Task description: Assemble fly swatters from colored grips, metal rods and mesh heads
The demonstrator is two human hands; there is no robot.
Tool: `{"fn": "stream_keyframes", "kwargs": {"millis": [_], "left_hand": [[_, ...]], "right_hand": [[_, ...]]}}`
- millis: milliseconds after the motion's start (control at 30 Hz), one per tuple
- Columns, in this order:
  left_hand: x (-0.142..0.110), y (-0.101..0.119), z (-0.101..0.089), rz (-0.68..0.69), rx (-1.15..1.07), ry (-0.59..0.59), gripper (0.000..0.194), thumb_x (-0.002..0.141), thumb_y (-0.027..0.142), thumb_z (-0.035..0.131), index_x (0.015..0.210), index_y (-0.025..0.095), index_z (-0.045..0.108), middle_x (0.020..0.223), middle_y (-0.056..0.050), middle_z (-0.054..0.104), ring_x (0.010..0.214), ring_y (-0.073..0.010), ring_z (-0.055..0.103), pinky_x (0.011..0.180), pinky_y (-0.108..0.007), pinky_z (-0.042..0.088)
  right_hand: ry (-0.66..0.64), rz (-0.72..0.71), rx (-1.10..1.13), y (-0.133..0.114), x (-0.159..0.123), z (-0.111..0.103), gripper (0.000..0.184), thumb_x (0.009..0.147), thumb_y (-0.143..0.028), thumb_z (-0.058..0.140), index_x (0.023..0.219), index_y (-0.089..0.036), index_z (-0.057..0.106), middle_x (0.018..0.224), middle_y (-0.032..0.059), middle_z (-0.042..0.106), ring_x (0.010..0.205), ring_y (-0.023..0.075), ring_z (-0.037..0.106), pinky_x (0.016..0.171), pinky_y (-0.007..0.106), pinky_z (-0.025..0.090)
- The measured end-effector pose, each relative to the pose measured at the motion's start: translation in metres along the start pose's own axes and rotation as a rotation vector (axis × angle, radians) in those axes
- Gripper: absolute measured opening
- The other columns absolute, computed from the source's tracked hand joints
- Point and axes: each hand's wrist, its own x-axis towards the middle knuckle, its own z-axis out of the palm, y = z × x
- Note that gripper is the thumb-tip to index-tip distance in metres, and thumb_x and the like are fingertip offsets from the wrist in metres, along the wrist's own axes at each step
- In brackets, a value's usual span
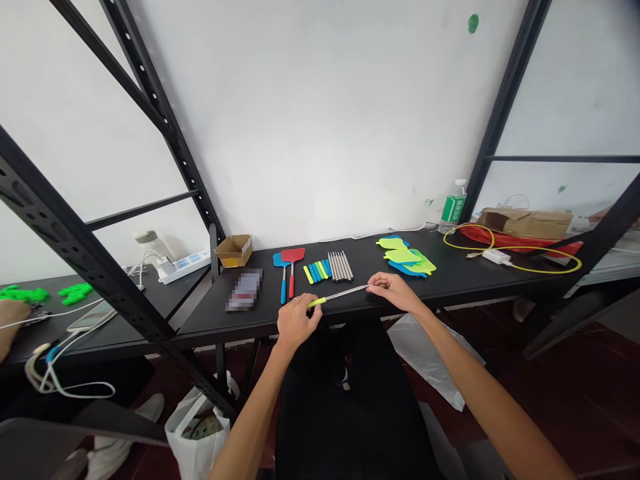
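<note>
My left hand (296, 321) is closed round a yellow-green handle (318, 302). A thin silvery metal rod (346, 292) runs from that handle to the right, above the table's front edge. At the rod's far end, my right hand (393, 291) pinches it between the fingertips. Beyond my left hand lie a blue swatter (280, 260) and a red swatter (293, 255), side by side. Loose blue and yellow-green handles (317, 271) are lined up beside several metal rods (341, 267). Flat blue and green swatter heads (406, 257) are piled beyond my right hand.
A small cardboard box (234, 251) and a blurred-out flat object (245, 290) are at the left. At the right stand a water bottle (454, 207), a yellow cable (545, 269) and red plastic (505, 240). Black shelf posts (165, 120) frame both sides. Another person's hand (13, 323) shows far left.
</note>
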Motion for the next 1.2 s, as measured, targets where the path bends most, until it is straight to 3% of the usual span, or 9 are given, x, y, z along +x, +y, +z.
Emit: {"fn": "stream_keyframes", "kwargs": {"millis": [400, 800, 1000, 1200], "left_hand": [[0.000, 0.000, 0.000, 0.002, -0.007, 0.008, 0.017, 0.092, 0.031, 0.049, 0.095, 0.024, 0.064, 0.086, 0.001, 0.070, 0.082, -0.0155, 0.065, 0.066, -0.025, 0.040], [0.000, 0.001, -0.002, 0.002, -0.012, 0.003, 0.019, 0.092, 0.031, 0.048, 0.095, 0.024, 0.065, 0.087, 0.000, 0.071, 0.083, -0.0161, 0.065, 0.066, -0.025, 0.040], [0.000, 0.001, -0.002, -0.004, -0.010, -0.009, 0.020, 0.092, 0.031, 0.048, 0.095, 0.024, 0.066, 0.087, -0.001, 0.071, 0.083, -0.0163, 0.066, 0.066, -0.025, 0.041], [0.000, 0.002, -0.003, -0.001, -0.010, -0.001, 0.019, 0.091, 0.031, 0.049, 0.095, 0.024, 0.066, 0.087, 0.000, 0.071, 0.082, -0.0156, 0.066, 0.066, -0.024, 0.041]], "right_hand": [[-0.005, 0.003, -0.015, -0.006, -0.002, 0.000, 0.019, 0.082, -0.038, 0.065, 0.084, -0.019, 0.069, 0.082, 0.0051, 0.074, 0.077, 0.0206, 0.067, 0.072, 0.030, 0.047], [-0.010, -0.006, -0.133, -0.010, -0.004, 0.000, 0.036, 0.085, -0.054, 0.056, 0.078, -0.021, 0.070, 0.077, 0.0065, 0.074, 0.071, 0.0224, 0.064, 0.066, 0.033, 0.048], [-0.038, 0.004, -0.047, -0.008, -0.003, -0.001, 0.029, 0.082, -0.045, 0.064, 0.099, -0.021, 0.067, 0.082, 0.0049, 0.074, 0.075, 0.0216, 0.066, 0.068, 0.031, 0.047], [-0.039, -0.026, 0.001, -0.005, -0.002, -0.001, 0.022, 0.080, -0.041, 0.068, 0.086, -0.020, 0.066, 0.081, 0.0035, 0.070, 0.074, 0.0192, 0.064, 0.069, 0.030, 0.047]]}}
